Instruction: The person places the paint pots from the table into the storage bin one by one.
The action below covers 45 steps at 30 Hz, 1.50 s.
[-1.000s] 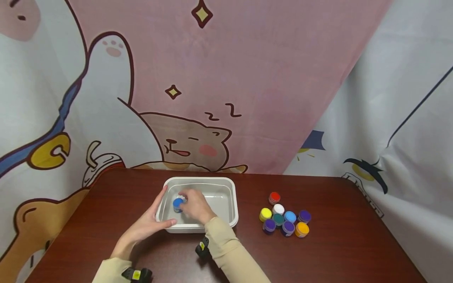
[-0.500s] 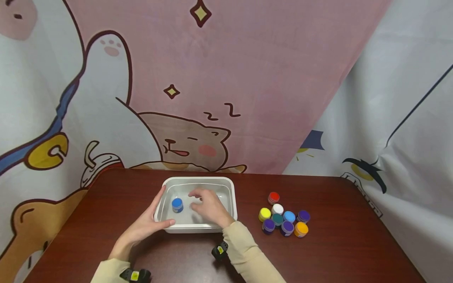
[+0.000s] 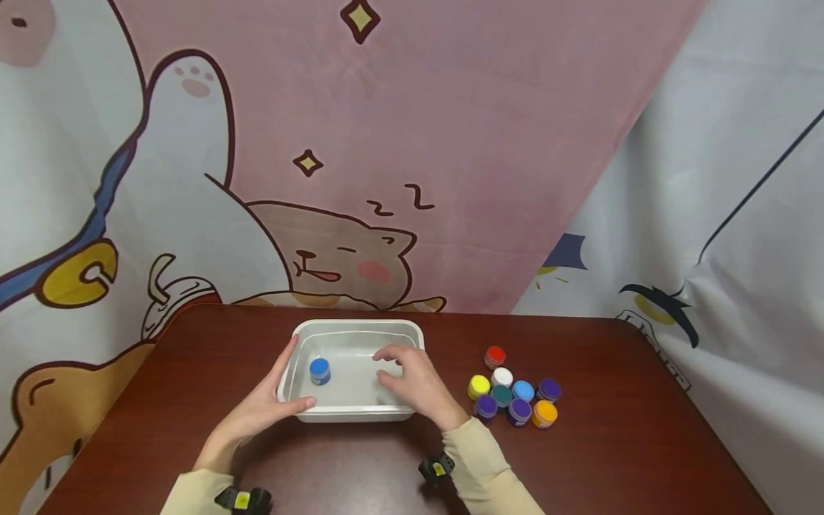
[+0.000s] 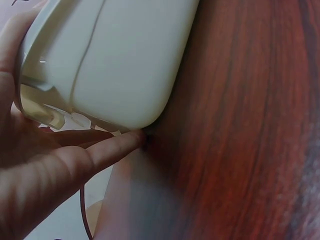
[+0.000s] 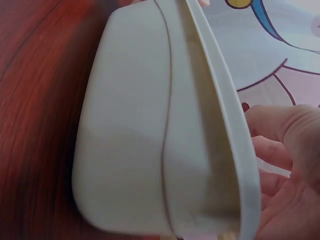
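A white plastic tub (image 3: 350, 411) stands on the table. My left hand (image 3: 254, 411) holds its left front corner, thumb at the front rim and fingers along the left side. In the left wrist view a fingertip touches the tub's lower edge. Inside the tub, near its left end, a small paint jar with a blue lid (image 3: 320, 371) stands upright. Over the right part of the tub hovers my right hand (image 3: 418, 383), thumb and fingers apart with nothing between them. In the right wrist view the tub's wall (image 5: 125, 120) hides part of this hand (image 5: 290, 170).
Right of the tub several paint jars stand close together: red (image 3: 495, 357), white (image 3: 502, 378), yellow (image 3: 479, 387), dark green (image 3: 501, 395), light blue (image 3: 523, 390), orange (image 3: 544, 413) and purple (image 3: 518, 411). A printed cloth (image 3: 463, 179) hangs behind the brown table (image 3: 618, 429).
My right hand has let go of the blue-lidded paint jar inside the tub and moved right, away from it. The left hand stays at the tub's corner.
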Each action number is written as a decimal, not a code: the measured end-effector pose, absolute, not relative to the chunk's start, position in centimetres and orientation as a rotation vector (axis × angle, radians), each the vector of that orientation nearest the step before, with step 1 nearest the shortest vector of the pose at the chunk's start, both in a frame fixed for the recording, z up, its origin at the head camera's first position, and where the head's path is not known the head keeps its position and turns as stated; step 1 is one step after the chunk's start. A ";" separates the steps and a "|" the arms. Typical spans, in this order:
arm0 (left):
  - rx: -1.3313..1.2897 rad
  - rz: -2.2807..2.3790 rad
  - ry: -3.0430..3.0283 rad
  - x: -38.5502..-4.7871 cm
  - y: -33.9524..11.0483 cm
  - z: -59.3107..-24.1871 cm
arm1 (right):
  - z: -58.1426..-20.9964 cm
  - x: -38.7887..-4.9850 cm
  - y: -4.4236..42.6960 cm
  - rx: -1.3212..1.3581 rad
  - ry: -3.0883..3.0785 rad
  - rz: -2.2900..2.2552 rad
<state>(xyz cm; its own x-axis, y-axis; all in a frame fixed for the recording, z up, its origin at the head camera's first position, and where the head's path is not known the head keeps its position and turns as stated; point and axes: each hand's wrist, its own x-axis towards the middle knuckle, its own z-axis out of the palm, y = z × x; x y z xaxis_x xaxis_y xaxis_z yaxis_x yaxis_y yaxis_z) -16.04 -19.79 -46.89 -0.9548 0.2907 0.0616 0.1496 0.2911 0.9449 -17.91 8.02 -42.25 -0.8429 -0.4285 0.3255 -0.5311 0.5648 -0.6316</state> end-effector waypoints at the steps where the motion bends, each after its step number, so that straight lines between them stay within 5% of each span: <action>1: 0.416 1.749 2.424 -16.1 -19.8 -46.9 | -42.2 -17.8 8.3 0.817 -2.645 1.153; 22: 0.397 1.736 2.412 -16.0 -19.8 -46.7 | -41.4 -15.2 16.1 0.437 -2.598 1.248; 45: 0.408 1.706 2.427 -16.1 -19.8 -46.7 | -45.3 -13.1 21.3 0.077 -2.642 1.273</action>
<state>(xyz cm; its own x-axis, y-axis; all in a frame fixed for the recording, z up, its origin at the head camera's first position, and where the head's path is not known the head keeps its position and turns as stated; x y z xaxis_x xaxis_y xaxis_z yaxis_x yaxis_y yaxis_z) -16.15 -19.85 -46.69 -0.9523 0.3030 0.0360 0.1364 0.3174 0.9384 -13.09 21.35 -45.35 -0.9771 0.0427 0.2084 -0.1364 0.6260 -0.7678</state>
